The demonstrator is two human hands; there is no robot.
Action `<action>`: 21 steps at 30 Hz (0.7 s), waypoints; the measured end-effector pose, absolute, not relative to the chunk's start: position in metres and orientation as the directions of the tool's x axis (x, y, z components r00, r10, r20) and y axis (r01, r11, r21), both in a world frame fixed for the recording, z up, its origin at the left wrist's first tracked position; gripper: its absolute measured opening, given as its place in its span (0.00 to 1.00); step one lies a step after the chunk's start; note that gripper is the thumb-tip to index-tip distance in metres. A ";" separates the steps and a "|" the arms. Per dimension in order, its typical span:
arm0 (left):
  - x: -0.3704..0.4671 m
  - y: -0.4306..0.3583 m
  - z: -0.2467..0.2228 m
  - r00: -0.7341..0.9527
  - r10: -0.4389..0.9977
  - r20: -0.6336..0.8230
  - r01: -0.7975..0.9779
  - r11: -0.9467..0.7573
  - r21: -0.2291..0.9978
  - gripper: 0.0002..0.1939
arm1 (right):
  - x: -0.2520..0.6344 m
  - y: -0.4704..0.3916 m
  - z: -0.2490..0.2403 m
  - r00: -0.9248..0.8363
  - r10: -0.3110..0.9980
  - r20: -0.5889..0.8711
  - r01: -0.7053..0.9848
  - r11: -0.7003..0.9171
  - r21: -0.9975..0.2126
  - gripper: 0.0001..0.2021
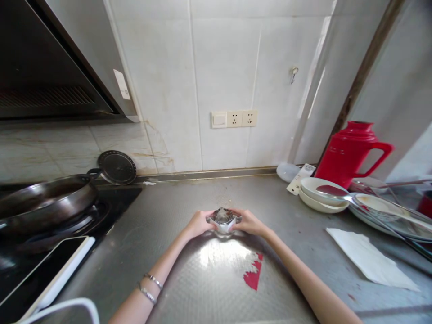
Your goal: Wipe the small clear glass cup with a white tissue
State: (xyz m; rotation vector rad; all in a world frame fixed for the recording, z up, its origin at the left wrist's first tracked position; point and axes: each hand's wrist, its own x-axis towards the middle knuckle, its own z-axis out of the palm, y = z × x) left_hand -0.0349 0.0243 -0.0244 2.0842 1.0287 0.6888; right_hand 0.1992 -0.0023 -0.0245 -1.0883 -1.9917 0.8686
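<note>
Steel worktop (189,279) | left hand (197,223), right hand (248,222) | fingers closed around small foil-wrapped object (223,219) | red thermos jug (351,153), stacked plates (322,194) at right

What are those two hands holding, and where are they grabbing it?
Both hands hold a small shiny metal dish on the steel counter. The left hand grips its left edge and the right hand its right edge.

Fingertips of left hand (199,223) and right hand (249,222) hidden behind small shiny object (223,220), too small to identify; wok (43,202) cut at left edge, glass lid (391,213) at right edge.
</note>
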 end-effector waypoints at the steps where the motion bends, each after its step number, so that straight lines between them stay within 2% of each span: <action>1: -0.034 0.024 -0.025 0.541 0.827 0.150 0.450 -0.436 0.780 0.27 | 0.200 -0.002 -0.025 -0.405 0.878 0.253 0.402 0.420 -0.814 0.35; 21: -0.029 0.019 -0.022 0.559 0.818 0.136 0.430 -0.426 0.796 0.24 | 0.200 -0.003 -0.028 -0.433 0.877 0.207 0.327 0.367 -0.871 0.37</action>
